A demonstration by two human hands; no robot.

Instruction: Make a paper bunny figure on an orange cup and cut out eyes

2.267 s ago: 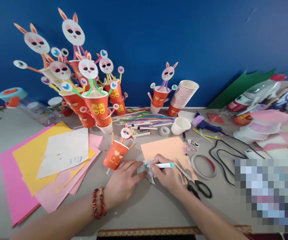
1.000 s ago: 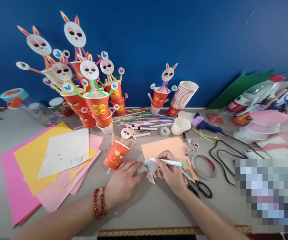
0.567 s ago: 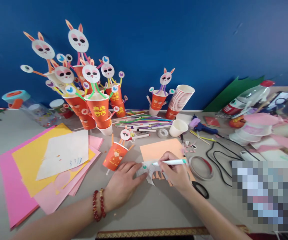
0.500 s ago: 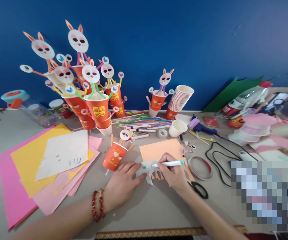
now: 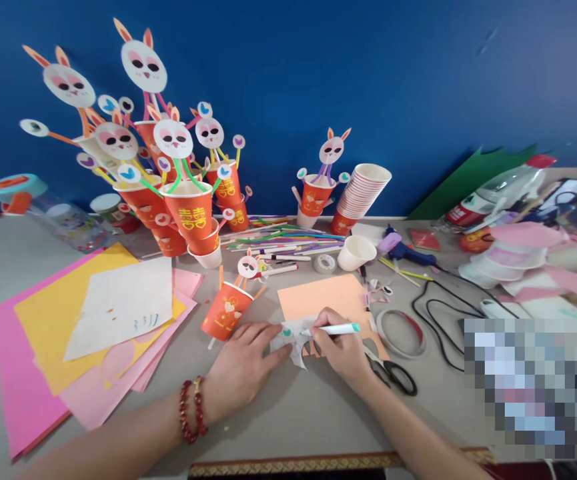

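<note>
My right hand (image 5: 343, 350) grips a white marker (image 5: 337, 329) with a green end, its tip on a cut white paper piece (image 5: 297, 360). A small green heart (image 5: 287, 332) is drawn on that piece. With fingers stretched out, my left hand (image 5: 242, 363) lies flat and holds the paper's left side down on the table. Orange paper (image 5: 324, 297) lies just behind, partly hidden by my right hand. Close to my left fingertips, a red paper cup (image 5: 227, 311) leans, with a small rabbit face (image 5: 247, 267) above it.
Black-handled scissors (image 5: 399, 378) and a tape roll (image 5: 401, 332) lie right of my right hand. Rabbit-faced cups (image 5: 188, 207) stand back left, stacked cups (image 5: 365, 193) behind. Coloured sheets (image 5: 28, 380) lie left. A glue gun (image 5: 411, 255) and its black cord (image 5: 438, 283) are at right.
The marker has shifted slightly left along the paper in my right hand. My left hand stays on the paper. The whole view has tilted a little.
</note>
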